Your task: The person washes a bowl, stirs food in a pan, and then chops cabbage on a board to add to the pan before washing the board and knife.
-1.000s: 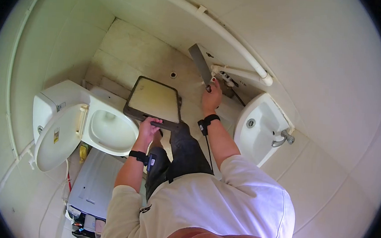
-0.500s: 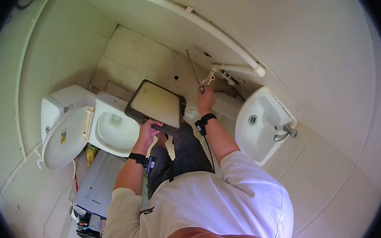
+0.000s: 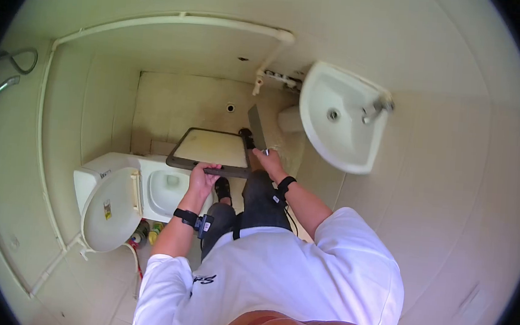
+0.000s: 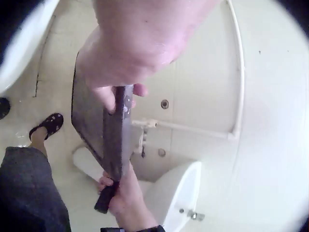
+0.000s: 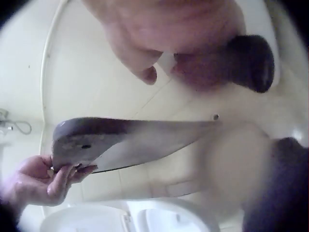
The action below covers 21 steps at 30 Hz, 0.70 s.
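Observation:
My left hand (image 3: 202, 181) grips the near edge of a cutting board (image 3: 212, 148) with a pale face and a dark grey rim. The board is held out in front of the legs. In the right wrist view the board (image 5: 130, 145) looks tilted, its dark edge toward the camera. My right hand (image 3: 270, 163) holds a cleaver (image 3: 255, 124) just right of the board, its broad metal blade pointing away from the body. A thick black handle (image 5: 253, 63) shows in the right wrist view; the blade is hidden there. In the left wrist view my left thumb (image 4: 107, 98) presses the board's side.
A white toilet (image 3: 172, 192) with its lid raised stands at the left. A corner washbasin (image 3: 337, 116) hangs at the right. A low tap (image 3: 258, 88) comes off the wall pipe, and a floor drain (image 3: 231, 107) lies ahead. Bottles (image 3: 155, 232) stand by the toilet.
My right hand has drawn back from the low tap toward the board, bringing the cleaver with it. The head view has shifted, and the left hand keeps its hold on the board.

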{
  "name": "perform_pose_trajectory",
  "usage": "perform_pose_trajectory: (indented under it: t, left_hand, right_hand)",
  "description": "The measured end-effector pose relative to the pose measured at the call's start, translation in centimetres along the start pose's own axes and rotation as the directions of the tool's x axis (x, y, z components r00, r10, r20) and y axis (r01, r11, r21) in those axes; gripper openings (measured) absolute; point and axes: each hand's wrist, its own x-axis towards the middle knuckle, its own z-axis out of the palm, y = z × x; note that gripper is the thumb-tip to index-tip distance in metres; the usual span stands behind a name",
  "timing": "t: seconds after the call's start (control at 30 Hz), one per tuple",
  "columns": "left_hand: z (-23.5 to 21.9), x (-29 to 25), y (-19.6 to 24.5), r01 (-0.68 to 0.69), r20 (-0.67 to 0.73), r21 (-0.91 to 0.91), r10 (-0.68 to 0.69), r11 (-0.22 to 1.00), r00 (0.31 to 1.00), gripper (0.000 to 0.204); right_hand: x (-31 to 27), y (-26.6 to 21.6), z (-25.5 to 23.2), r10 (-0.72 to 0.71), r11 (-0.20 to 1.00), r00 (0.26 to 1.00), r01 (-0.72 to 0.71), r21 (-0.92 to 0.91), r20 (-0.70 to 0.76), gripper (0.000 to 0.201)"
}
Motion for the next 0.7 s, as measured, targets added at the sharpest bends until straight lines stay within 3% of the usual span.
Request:
perform_pose_trajectory:
  t: [0.07,0.1,0.17,0.3,0.37,0.4,0.47,0.5,0.57,0.63,0.67,0.7]
  left_hand:
    - [1.1,-2.5,-0.5,0.028,0.011,0.053,-0.029,0.998,1.000,0.017]
    - [1.2,-3.9,-1.0,0.038,0.023,0.081,-0.040,0.996,0.999,0.017]
    - [1.8,-6.2,-2.0,0.063,0.101,0.202,-0.085,0.977,0.991,0.018]
    - [1.9,-9.8,-5.5,0.113,0.138,0.349,-0.170,0.930,0.976,0.018]
    - [2.0,-11.4,-8.1,0.129,0.143,0.405,-0.202,0.905,0.969,0.018]
    - [2.7,-11.6,-9.7,0.131,0.131,0.423,-0.204,0.896,0.970,0.018]
    - [2.4,-12.0,-12.7,0.157,0.113,0.490,-0.241,0.858,0.964,0.019]
    - [2.5,-11.8,-14.6,0.178,0.080,0.520,-0.255,0.836,0.964,0.020]
    - [2.0,-12.1,-17.7,0.165,0.104,0.654,-0.304,0.738,0.947,0.022]
    - [2.3,-12.6,-19.5,0.199,0.022,0.764,-0.332,0.614,0.943,0.025]
    - [2.4,-12.4,-20.7,0.199,0.032,0.804,-0.376,0.560,0.926,0.028]
    - [1.7,-12.3,-21.7,0.181,0.049,0.845,-0.410,0.503,0.911,0.032]
  right_hand:
    - [-4.7,1.5,-0.6,0.135,0.866,0.940,-0.266,0.423,0.314,0.037]
    - [-7.2,2.3,-0.6,0.145,0.854,0.945,-0.269,0.444,0.295,0.037]
    - [-11.6,3.5,-0.7,0.182,0.741,0.898,-0.393,0.544,0.401,0.033]
    - [-19.9,6.6,-1.2,0.208,0.555,0.902,-0.428,0.714,0.379,0.030]
    - [-22.4,10.4,-0.3,0.277,0.249,0.855,-0.505,0.826,0.439,0.028]
    - [-23.2,12.1,-0.4,0.275,0.217,0.864,-0.484,0.848,0.422,0.028]
    - [-26.3,14.7,0.0,0.288,-0.050,0.827,-0.490,0.870,0.483,0.025]
    - [-27.5,16.3,0.2,0.284,-0.092,0.843,-0.450,0.888,0.456,0.025]
    - [-30.6,19.1,1.5,0.216,-0.247,0.846,-0.436,0.865,0.488,0.022]
    - [-33.0,19.8,2.8,0.253,-0.380,0.820,-0.403,0.833,0.513,0.021]
    - [-34.1,20.8,3.6,0.250,-0.389,0.853,-0.345,0.854,0.458,0.023]
    - [-35.6,21.6,4.6,0.237,-0.473,0.837,-0.344,0.811,0.493,0.022]
